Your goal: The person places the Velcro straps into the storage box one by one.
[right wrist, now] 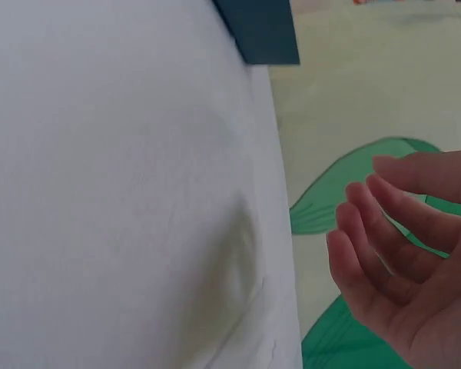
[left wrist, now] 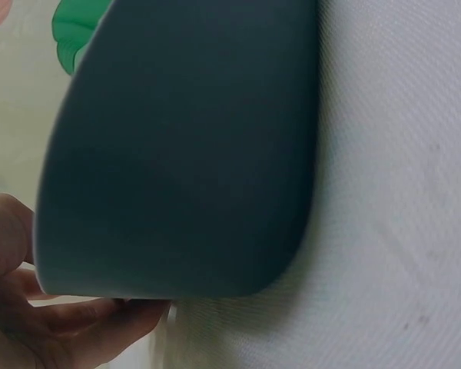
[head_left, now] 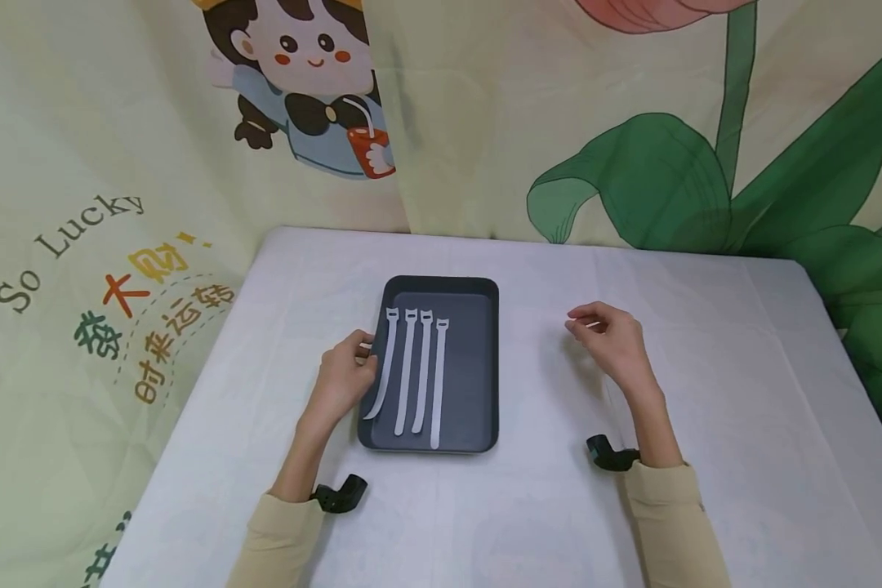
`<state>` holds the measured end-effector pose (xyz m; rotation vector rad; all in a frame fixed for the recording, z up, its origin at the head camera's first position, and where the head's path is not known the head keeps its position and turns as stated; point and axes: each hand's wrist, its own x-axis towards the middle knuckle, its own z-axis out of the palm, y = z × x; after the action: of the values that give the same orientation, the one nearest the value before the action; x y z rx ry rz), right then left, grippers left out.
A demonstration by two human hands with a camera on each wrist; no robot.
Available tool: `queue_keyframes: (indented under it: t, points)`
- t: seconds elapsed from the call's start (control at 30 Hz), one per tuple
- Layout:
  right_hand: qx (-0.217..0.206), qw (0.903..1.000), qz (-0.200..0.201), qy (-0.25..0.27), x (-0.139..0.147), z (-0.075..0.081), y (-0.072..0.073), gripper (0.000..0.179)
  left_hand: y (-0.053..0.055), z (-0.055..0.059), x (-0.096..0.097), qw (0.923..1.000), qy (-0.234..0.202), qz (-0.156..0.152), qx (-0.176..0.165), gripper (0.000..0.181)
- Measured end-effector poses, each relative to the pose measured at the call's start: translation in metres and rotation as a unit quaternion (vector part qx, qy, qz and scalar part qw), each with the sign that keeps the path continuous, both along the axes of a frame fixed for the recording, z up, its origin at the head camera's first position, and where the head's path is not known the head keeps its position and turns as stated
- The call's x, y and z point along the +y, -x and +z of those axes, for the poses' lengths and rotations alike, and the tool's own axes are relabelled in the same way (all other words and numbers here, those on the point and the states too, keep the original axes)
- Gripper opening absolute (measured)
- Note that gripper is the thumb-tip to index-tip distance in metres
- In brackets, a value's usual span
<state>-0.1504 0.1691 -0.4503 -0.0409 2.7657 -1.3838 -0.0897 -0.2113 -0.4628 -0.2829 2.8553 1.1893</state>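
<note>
A dark grey rectangular tray (head_left: 470,367) lies on the table with several pale hook-and-loop cable ties (head_left: 422,371) side by side in its left half. Their slotted heads point to the far end, and the leftmost tie curves toward the tray's left wall. My left hand (head_left: 345,371) holds the tray's left rim, thumb at the top edge. From the left wrist, the tray's outer wall (left wrist: 184,154) fills much of the view, with the fingers (left wrist: 100,327) at its far end. Held above the table to the right of the tray, my right hand (head_left: 613,339) is empty, fingers loosely bent.
A white cloth covers the table (head_left: 742,367). Behind it and to the left hangs a printed curtain (head_left: 470,122) with a cartoon figure, lettering and large green leaves. Each wrist wears a small black camera (head_left: 341,494).
</note>
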Motion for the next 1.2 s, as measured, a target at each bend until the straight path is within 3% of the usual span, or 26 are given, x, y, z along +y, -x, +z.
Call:
queue_keyframes:
  t: [0.2,0.47,0.83,1.2]
  points:
    - [0.020,0.9973,-0.026,-0.066,0.013,-0.007,0.001,0.025,0.001,0.000,0.001,1.0000,0.000,0.000,-0.002,0.034]
    - [0.037,0.9937,-0.033,-0.100,0.030,-0.012,0.004,0.026,0.001,-0.002,0.002,1.0000,-0.004,-0.001,0.003,0.034]
    - [0.013,0.9932,-0.039,-0.109,0.030,-0.026,0.010,0.035,0.001,-0.002,0.000,1.0000,0.008,0.001,0.000,0.034]
    - [-0.046,0.9879,-0.040,-0.143,0.028,-0.032,0.014,0.042,0.001,0.001,0.003,0.9999,0.010,0.002,-0.006,0.034]
